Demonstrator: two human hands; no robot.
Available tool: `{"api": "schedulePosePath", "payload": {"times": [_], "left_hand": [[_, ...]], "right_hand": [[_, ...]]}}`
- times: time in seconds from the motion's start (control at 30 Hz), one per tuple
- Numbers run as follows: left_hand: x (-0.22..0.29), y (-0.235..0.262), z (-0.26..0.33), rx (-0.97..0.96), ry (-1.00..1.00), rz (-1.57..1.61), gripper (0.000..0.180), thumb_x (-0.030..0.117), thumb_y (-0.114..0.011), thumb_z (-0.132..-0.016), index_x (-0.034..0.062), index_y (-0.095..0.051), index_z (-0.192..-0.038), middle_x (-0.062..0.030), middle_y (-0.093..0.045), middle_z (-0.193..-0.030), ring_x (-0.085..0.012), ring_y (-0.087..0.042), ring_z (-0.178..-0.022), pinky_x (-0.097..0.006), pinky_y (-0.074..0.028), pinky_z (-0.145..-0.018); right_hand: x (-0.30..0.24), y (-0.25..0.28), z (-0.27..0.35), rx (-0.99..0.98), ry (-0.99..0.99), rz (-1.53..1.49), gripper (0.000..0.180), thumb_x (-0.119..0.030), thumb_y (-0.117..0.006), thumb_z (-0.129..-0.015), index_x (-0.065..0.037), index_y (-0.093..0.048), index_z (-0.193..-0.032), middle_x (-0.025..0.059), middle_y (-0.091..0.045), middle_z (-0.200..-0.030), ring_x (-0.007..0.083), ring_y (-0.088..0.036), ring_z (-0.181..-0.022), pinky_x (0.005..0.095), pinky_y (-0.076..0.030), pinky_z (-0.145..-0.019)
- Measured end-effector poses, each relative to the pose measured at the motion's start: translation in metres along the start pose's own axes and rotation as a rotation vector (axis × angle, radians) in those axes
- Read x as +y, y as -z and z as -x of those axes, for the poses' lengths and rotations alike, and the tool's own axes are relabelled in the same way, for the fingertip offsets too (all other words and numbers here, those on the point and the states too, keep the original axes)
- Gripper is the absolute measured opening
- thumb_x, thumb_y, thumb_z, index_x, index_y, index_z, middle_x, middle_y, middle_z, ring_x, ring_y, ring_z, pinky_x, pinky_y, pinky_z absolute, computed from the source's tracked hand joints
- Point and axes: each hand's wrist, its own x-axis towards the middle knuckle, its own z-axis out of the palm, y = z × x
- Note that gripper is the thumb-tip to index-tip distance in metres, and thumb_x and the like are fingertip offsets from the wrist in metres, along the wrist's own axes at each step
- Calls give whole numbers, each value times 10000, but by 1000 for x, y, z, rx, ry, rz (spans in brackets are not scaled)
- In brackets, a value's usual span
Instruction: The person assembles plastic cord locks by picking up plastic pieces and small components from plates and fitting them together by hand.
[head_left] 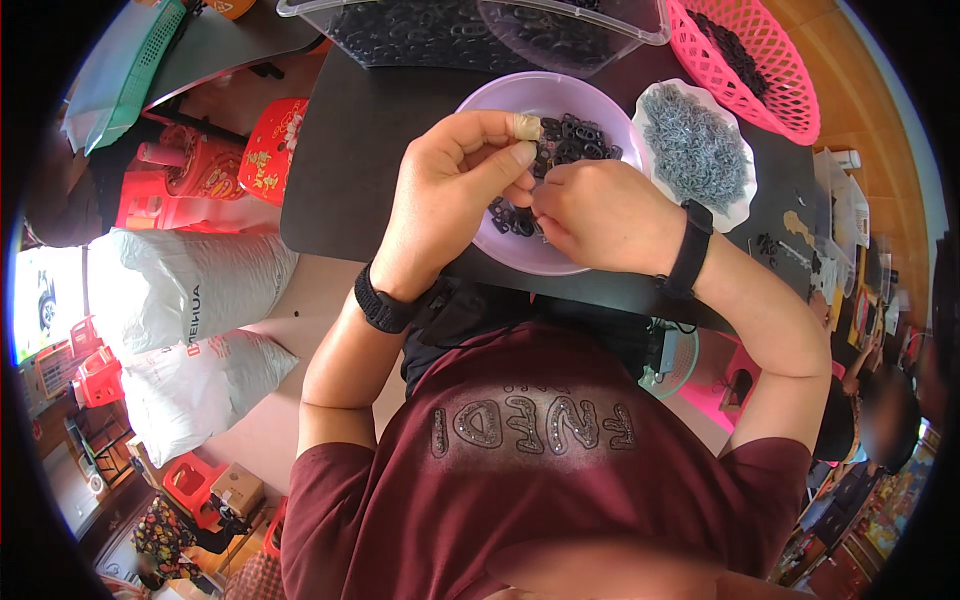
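Both my hands meet over a lilac basin (490,95) that holds many small black plastic parts (575,140). My left hand (455,175) has its thumb and fingers closed together, with a pale covering on the index fingertip; whatever it pinches is too small or hidden to name. Close against it, my right hand (610,210) is curled with the fingertips drawn in, and its grip is mostly hidden behind the knuckles. Right of the basin, a white scalloped dish (740,215) carries a heap of small grey metallic-looking pieces (695,145).
Behind the basin stands a clear plastic bin (400,50) of black parts. A pink lattice basket (800,100) with black pieces sits at the far right of the dark table (340,190). White sacks (190,290) and a red stool (270,150) are at the left.
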Motion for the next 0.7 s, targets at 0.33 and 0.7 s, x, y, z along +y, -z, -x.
{"api": "schedulePosePath", "payload": {"times": [0.33, 0.7], "left_hand": [[3, 0, 11, -36, 8, 36, 207, 22, -609, -937, -43, -636, -1133, -76, -679, -929, -110, -646, -753, -244, -543, -671], [3, -18, 15, -46, 60, 17, 223, 31, -620, -936, -39, -626, -1148, -67, -676, -944, -111, -635, -747, -249, -540, -674]], "right_hand": [[3, 9, 22, 310, -293, -421, 81, -60, -651, -797, -11, -632, -858, 108, -653, -743, 229, -661, -668, 321, -532, -644], [-8, -4, 38, 575, -375, -1044, 155, -62, -598, -949, 10, -668, -1067, 31, -686, -862, 88, -640, -727, 247, -539, -667]]}}
